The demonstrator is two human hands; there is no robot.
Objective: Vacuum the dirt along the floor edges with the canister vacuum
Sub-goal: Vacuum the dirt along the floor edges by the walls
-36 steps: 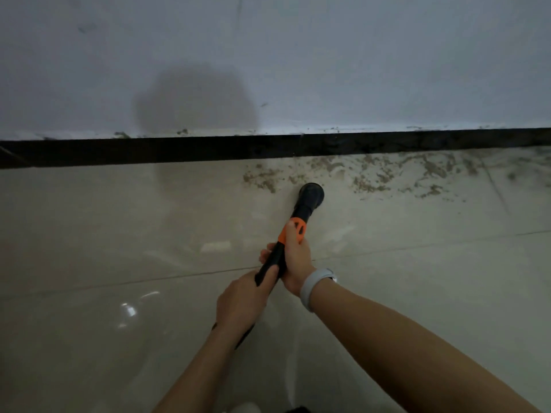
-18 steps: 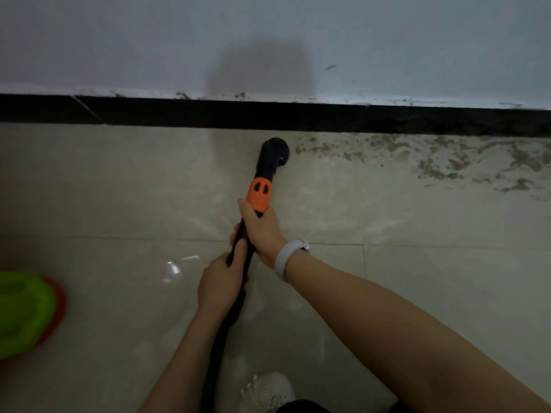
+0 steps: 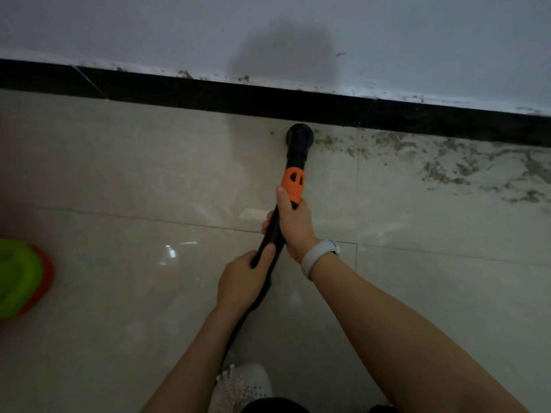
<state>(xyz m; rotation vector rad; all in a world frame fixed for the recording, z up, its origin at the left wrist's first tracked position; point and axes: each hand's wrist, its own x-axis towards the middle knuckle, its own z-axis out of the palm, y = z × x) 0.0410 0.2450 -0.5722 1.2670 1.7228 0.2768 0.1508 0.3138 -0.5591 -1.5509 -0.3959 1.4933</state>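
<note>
The floor of pale glossy tiles [image 3: 119, 180] met a white wall [image 3: 149, 28] along a black skirting strip [image 3: 179, 92], and the light was dim. At the far left edge lay a green and red plastic object [image 3: 21, 275], cut by the frame; I could not tell what it was. Near the middle, the left hand [image 3: 238, 281] was closed around the lower part of the black vacuum hose [image 3: 272, 234], probably to steady it and guide the direction. Just above it, the right hand [image 3: 293, 225], with a white band on the wrist [image 3: 319, 256], gripped the tube below the orange collar [image 3: 293, 183], the thumb touching that collar; this forward grip seemed to give the pressure on the tip. The round black nozzle [image 3: 299, 137] stood on the tile right against the skirting strip, at the left end of the dirt. To the right of it, the brown crumbly dirt [image 3: 441, 165] spread along the edge toward the right side of the view. The tiles left of the nozzle looked clean, so I judged that the work would go to the right. At the bottom a white shoe [image 3: 247, 386] showed between the arms.
</note>
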